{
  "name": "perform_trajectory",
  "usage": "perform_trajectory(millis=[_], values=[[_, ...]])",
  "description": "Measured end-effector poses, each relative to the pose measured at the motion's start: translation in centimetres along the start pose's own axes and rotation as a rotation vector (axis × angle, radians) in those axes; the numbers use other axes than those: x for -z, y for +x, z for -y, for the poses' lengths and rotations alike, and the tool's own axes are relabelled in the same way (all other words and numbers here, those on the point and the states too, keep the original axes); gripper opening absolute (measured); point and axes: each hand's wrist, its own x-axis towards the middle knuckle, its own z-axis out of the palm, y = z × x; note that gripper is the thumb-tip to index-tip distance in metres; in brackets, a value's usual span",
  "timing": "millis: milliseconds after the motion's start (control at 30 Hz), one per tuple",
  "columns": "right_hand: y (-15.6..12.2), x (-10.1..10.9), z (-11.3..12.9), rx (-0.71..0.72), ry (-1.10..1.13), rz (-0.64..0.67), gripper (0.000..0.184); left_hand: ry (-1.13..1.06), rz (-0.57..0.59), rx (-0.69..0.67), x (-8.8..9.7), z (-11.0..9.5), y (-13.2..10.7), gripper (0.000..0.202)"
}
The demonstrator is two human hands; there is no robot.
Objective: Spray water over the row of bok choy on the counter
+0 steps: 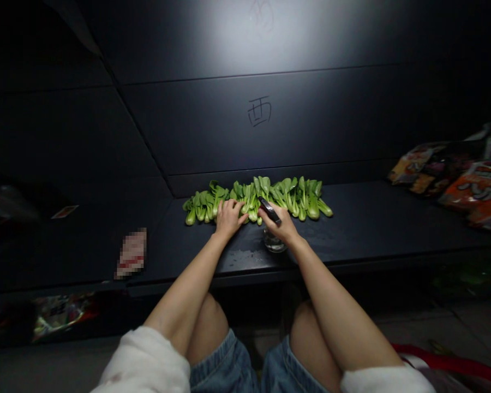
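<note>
Several heads of bok choy point(311, 202) lie side by side in a row on the dark shelf, leaves toward the back panel and pale stems toward me. My left hand point(228, 218) is laid over the stems left of the row's middle, its fingers apart and touching the vegetables. A spray bottle point(275, 241) with a black head and a clear body is in the grip of my right hand point(281, 222), just in front of the row. Part of the bottle is hidden by that hand. Its nozzle points toward the leaves.
Colourful snack bags point(478, 191) are piled on the shelf at the right. Water drops point(245, 256) wet the surface near the front edge. A blurred-out card point(131, 254) lies at the left. A shiny packet point(61, 314) sits lower left. A character point(259, 111) is drawn on the back panel.
</note>
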Motion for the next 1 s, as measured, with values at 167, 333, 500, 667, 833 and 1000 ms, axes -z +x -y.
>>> perform_trajectory(millis=[167, 333, 500, 667, 833, 1000], values=[[0.0, 0.2, -0.4, -0.024, 0.018, -0.042, 0.028, -0.001, -0.046, 0.111, -0.5, 0.3, 0.1, 0.028], [0.1, 0.1, -0.3, -0.007, 0.03, -0.017, 0.027, 0.008, -0.053, 0.055, -0.8, 0.1, 0.2, 0.027], [0.0, 0.2, -0.3, -0.024, 0.033, -0.028, 0.027, 0.002, -0.041, 0.012, -0.8, 0.3, 0.0, 0.034], [0.0, 0.2, -0.5, -0.034, -0.024, -0.07, 0.028, -0.002, -0.013, -0.045, -0.8, 1.0, -0.8, 0.046], [0.0, 0.3, -0.3, -0.007, -0.05, -0.056, 0.029, -0.011, -0.03, -0.057, -1.3, 1.3, -1.8, 0.053], [-0.2, 0.6, -0.5, 0.008, 0.024, -0.027, 0.029, -0.013, -0.027, -0.053, -1.6, 1.3, -2.3, 0.054]])
